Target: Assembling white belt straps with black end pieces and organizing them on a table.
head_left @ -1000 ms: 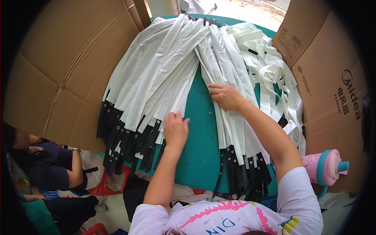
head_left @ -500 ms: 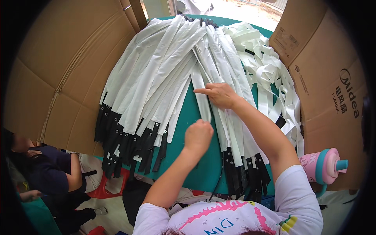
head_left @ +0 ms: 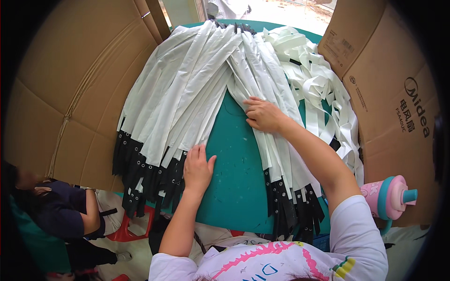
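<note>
My left hand lies with fingers stretched and thumb apart on the lower ends of the left bundle of long white fabric strips. Black end tabs with metal eyelets hang below these strips. Resting on the inner edge of the right bundle of white strips is my right hand, its fingers slightly bent and apart. That bundle also ends in black eyelet tabs. Both bundles meet at the far edge of the table and fan toward me, with the green tabletop showing between them.
Loose white ribbons lie tangled on the right side. Tall cardboard panels flank the table, another panel on the right. A pink cup with a teal band stands near my right elbow. Someone in dark clothing sits at lower left.
My left hand has opened and moved left from the middle strip onto the left bundle's ends. The middle strip has left the gap. My right hand's pointing finger has drawn back.
</note>
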`<state>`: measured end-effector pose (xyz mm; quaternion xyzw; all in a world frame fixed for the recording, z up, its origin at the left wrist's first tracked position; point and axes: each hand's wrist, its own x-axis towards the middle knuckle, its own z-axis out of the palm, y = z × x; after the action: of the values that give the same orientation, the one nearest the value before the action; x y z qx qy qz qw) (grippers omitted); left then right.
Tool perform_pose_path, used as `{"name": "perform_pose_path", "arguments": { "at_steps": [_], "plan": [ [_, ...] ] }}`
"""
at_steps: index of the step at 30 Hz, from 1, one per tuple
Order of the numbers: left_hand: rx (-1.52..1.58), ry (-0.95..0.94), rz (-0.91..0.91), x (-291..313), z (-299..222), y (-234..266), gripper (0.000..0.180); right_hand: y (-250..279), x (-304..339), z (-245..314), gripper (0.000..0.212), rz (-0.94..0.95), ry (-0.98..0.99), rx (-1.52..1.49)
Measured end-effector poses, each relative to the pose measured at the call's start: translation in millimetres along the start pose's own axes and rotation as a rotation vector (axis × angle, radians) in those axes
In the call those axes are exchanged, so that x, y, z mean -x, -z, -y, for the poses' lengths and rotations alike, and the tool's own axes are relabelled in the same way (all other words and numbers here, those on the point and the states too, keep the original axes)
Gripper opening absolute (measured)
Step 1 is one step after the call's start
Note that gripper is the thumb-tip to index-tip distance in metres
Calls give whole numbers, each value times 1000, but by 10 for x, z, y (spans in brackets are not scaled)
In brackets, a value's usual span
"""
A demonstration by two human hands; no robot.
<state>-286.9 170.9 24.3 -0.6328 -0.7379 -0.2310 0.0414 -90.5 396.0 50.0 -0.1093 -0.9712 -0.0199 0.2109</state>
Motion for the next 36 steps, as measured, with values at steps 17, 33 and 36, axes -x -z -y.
{"name": "perform_pose_path", "arguments": {
  "at_steps": [17,33,36],
  "plan": [
    [548,-19,175,-305,-1419,-178,15,227,561,-66,63,72,-614,-148],
    [-198,216,-301,-401,11,491,36,270,646,23,13,-22,-481,-201],
    [-111,339,-67,-481,5,612,39,362,597,135,42,-17,-575,-224]
  ]
}}
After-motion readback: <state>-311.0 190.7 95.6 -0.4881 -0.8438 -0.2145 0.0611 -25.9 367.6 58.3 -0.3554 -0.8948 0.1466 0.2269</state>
